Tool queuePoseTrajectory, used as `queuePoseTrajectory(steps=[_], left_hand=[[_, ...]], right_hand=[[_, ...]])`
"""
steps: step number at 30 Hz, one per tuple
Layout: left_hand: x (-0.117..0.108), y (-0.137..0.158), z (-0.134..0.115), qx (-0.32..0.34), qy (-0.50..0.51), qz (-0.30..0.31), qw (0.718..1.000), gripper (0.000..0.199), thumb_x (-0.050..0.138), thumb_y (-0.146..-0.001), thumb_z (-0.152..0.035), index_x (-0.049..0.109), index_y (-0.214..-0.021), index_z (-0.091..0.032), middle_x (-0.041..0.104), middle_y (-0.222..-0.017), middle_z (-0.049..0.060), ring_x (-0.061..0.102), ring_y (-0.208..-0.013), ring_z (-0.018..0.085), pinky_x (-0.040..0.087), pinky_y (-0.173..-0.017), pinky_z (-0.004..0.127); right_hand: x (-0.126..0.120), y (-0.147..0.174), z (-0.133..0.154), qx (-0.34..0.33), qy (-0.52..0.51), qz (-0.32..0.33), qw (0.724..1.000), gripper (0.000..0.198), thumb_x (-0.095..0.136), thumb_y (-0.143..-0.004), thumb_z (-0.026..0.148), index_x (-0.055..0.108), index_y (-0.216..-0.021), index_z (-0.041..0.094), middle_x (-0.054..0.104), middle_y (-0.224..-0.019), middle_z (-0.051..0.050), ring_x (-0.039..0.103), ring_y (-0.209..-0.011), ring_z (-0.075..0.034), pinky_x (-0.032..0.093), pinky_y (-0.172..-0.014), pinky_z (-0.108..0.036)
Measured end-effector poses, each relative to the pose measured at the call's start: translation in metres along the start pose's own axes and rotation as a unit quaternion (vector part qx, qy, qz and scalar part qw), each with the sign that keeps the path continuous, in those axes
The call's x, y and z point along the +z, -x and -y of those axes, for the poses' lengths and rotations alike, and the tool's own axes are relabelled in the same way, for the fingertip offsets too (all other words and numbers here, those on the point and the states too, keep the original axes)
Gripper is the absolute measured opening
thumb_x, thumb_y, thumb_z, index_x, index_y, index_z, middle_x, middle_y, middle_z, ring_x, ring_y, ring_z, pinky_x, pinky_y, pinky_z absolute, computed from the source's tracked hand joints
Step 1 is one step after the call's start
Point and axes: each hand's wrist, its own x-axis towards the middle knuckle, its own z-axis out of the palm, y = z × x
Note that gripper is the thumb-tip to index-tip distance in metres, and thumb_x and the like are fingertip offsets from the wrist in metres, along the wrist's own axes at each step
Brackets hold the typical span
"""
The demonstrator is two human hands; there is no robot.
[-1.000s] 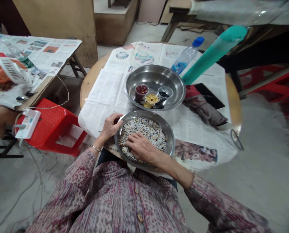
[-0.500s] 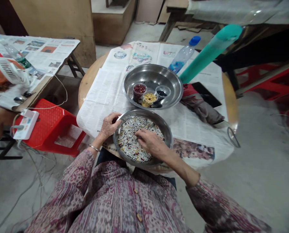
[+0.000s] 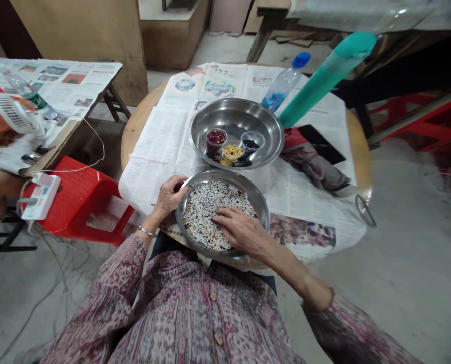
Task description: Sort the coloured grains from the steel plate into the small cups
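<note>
A steel basin [image 3: 265, 212] at the table's near edge holds a spread of mixed white, black, yellow and dark red grains [image 3: 202, 212]. My left hand [image 3: 169, 194] grips its left rim, thumb over the edge. Inside the basin, my right hand [image 3: 238, 230] has its fingers drawn together, fingertips down at the grains; what is between them is hidden. Just beyond stands a larger steel basin [image 3: 274, 126] with three clear cups: one of dark red beans [image 3: 215, 139], one of yellow kernels [image 3: 232, 151] and one of black beans [image 3: 251, 143].
Newspaper [image 3: 160, 146] covers the round table. Behind the large basin are a blue-capped bottle [image 3: 282, 86] and a long green tube [image 3: 323, 81]. A folded umbrella [image 3: 310, 162] and a dark tablet [image 3: 321, 144] lie right. A red stool [image 3: 81, 197] with a power strip [image 3: 41, 196] stands left.
My right hand has shifted slightly right and toward me over the grains. My left hand keeps its place on the rim.
</note>
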Motion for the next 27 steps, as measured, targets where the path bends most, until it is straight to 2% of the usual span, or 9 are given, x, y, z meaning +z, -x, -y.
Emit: queuePoseTrajectory(steps=[4, 6, 8, 11, 13, 15, 19, 23, 27], left_hand=[[0.000, 0.000, 0.000, -0.002, -0.010, 0.002, 1.000, 0.022, 0.063, -0.085, -0.014, 0.070, -0.105, -0.017, 0.069, -0.088, 0.002, 0.058, -0.075, 0.014, 0.048, -0.070, 0.025], [0.000, 0.000, -0.001, -0.005, -0.008, 0.000, 1.000, 0.021, 0.062, -0.085, -0.014, 0.070, -0.104, -0.016, 0.069, -0.088, 0.002, 0.059, -0.076, 0.014, 0.048, -0.070, 0.026], [-0.001, 0.000, -0.002, -0.012, -0.006, 0.000, 1.000, 0.021, 0.061, -0.086, -0.016, 0.070, -0.104, -0.017, 0.070, -0.090, 0.003, 0.060, -0.078, 0.015, 0.048, -0.072, 0.026], [-0.002, 0.000, -0.004, -0.019, -0.008, 0.004, 1.000, 0.020, 0.061, -0.087, -0.018, 0.070, -0.105, -0.017, 0.070, -0.090, 0.003, 0.060, -0.078, 0.015, 0.048, -0.072, 0.026], [-0.002, 0.000, -0.005, -0.017, -0.008, 0.006, 1.000, 0.020, 0.061, -0.087, -0.019, 0.071, -0.105, -0.017, 0.069, -0.089, 0.003, 0.059, -0.076, 0.014, 0.048, -0.070, 0.026], [-0.003, 0.000, -0.006, -0.016, -0.005, 0.007, 1.000, 0.019, 0.062, -0.087, -0.019, 0.071, -0.105, -0.016, 0.069, -0.087, 0.003, 0.058, -0.074, 0.014, 0.047, -0.069, 0.026], [-0.003, 0.000, -0.006, -0.020, -0.003, 0.006, 1.000, 0.019, 0.063, -0.088, -0.020, 0.071, -0.104, -0.017, 0.070, -0.090, 0.003, 0.058, -0.075, 0.014, 0.048, -0.069, 0.025], [-0.004, 0.001, -0.005, -0.020, 0.001, 0.006, 1.000, 0.019, 0.063, -0.088, -0.021, 0.071, -0.105, -0.016, 0.071, -0.092, 0.004, 0.059, -0.076, 0.014, 0.049, -0.070, 0.026], [-0.004, 0.001, -0.003, -0.022, 0.017, 0.007, 1.000, 0.020, 0.064, -0.088, -0.023, 0.071, -0.105, -0.016, 0.071, -0.092, 0.004, 0.061, -0.078, 0.015, 0.050, -0.071, 0.026]], right_hand=[[0.007, -0.026, 0.006, 0.051, 0.032, -0.082, 0.995, 0.031, 0.052, -0.097, 0.025, 0.064, -0.125, 0.019, 0.063, -0.130, -0.014, 0.054, -0.121, -0.031, 0.050, -0.099, -0.048], [0.009, -0.032, 0.014, 0.043, 0.030, -0.095, 0.994, 0.037, 0.057, -0.096, 0.030, 0.061, -0.131, 0.018, 0.059, -0.135, -0.016, 0.052, -0.123, -0.031, 0.049, -0.102, -0.049], [0.010, -0.034, 0.022, 0.002, 0.016, -0.075, 0.997, 0.035, 0.060, -0.095, 0.030, 0.062, -0.128, 0.019, 0.059, -0.134, -0.016, 0.053, -0.121, -0.029, 0.050, -0.101, -0.046], [0.007, -0.031, 0.024, -0.044, 0.005, -0.009, 0.999, 0.018, 0.056, -0.096, 0.020, 0.069, -0.109, 0.020, 0.065, -0.113, -0.011, 0.057, -0.108, -0.024, 0.052, -0.090, -0.038], [0.002, -0.028, 0.016, -0.015, 0.023, 0.009, 1.000, 0.021, 0.051, -0.094, 0.011, 0.070, -0.100, 0.020, 0.065, -0.104, -0.010, 0.058, -0.102, -0.023, 0.052, -0.083, -0.034], [-0.004, -0.026, 0.004, 0.031, 0.045, 0.002, 0.999, 0.027, 0.049, -0.091, 0.005, 0.070, -0.099, 0.020, 0.065, -0.106, -0.010, 0.058, -0.102, -0.022, 0.051, -0.082, -0.033], [-0.015, -0.028, -0.016, 0.085, 0.081, 0.005, 0.993, 0.029, 0.048, -0.088, 0.004, 0.070, -0.097, 0.021, 0.067, -0.105, -0.010, 0.060, -0.094, -0.020, 0.048, -0.078, -0.030], [-0.033, -0.040, -0.022, 0.121, 0.098, -0.067, 0.986, 0.024, 0.047, -0.094, 0.015, 0.070, -0.096, 0.019, 0.071, -0.094, -0.011, 0.062, -0.085, -0.021, 0.043, -0.073, -0.031], [-0.063, -0.063, -0.027, 0.148, 0.070, -0.178, 0.970, 0.025, 0.047, -0.097, 0.026, 0.072, -0.099, 0.022, 0.074, -0.099, -0.007, 0.064, -0.086, -0.020, 0.043, -0.073, -0.032]])
